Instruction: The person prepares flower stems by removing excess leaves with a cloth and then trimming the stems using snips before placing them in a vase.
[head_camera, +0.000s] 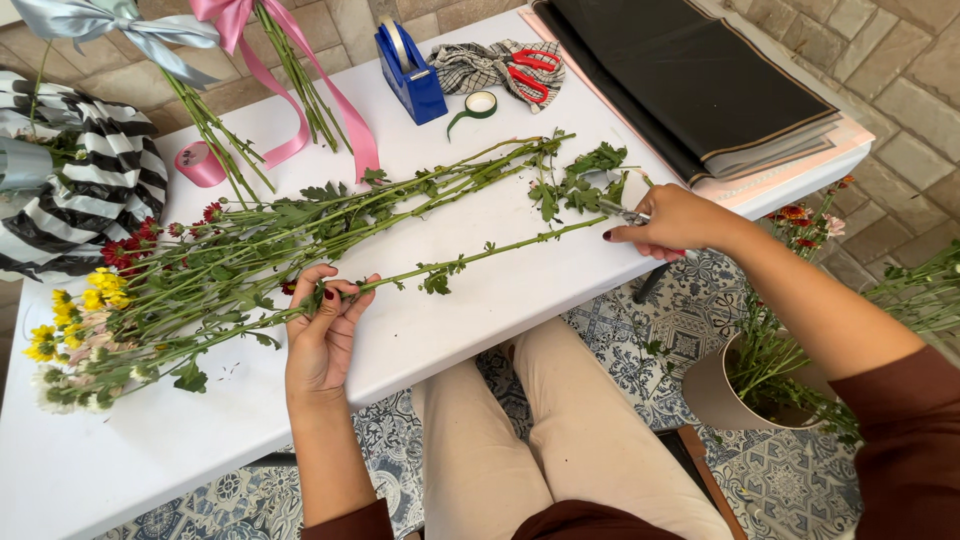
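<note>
My left hand (322, 330) pinches a long green flower stem (500, 250) near its leafy middle, holding it across the white table (460, 320). My right hand (672, 222) grips small shears (628, 213) whose blades sit at the stem's cut end. Several more long stems (400, 195) lie alongside, their red and yellow blooms (90, 300) bunched at the left. Both sleeves are dark brown.
A blue tape dispenser (410, 72), a green tape roll (480, 103), red-handled scissors (528, 70) on checked cloth, and a pink ribbon spool (199, 164) sit at the back. Black wrapping sheets (690, 80) lie back right. A bucket of stems (760, 380) stands on the floor.
</note>
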